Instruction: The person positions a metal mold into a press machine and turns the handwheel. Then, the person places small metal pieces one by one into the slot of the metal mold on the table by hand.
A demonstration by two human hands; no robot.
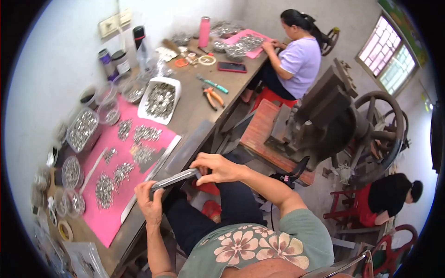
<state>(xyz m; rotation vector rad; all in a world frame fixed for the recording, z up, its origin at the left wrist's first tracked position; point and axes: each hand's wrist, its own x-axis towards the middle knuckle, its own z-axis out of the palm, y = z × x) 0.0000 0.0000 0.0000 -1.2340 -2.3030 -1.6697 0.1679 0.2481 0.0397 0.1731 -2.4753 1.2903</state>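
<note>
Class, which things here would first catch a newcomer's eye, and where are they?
Probably the bright pink sheet first, on the left side of the workbench, scattered with piles of small silvery pieces. Next, the bulky dark machine with its large wheel, at right. Near the centre, the wearer's left hand and right hand hold a grey bar between them.

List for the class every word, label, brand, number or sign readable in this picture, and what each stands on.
No text can be read.
Purple can: any marks are too small and blurred.
Dark-lidded jar: likewise too small to read.
Phone: no lettering can be made out.
Grey bar between left hand and right hand: no readable marks.
</note>
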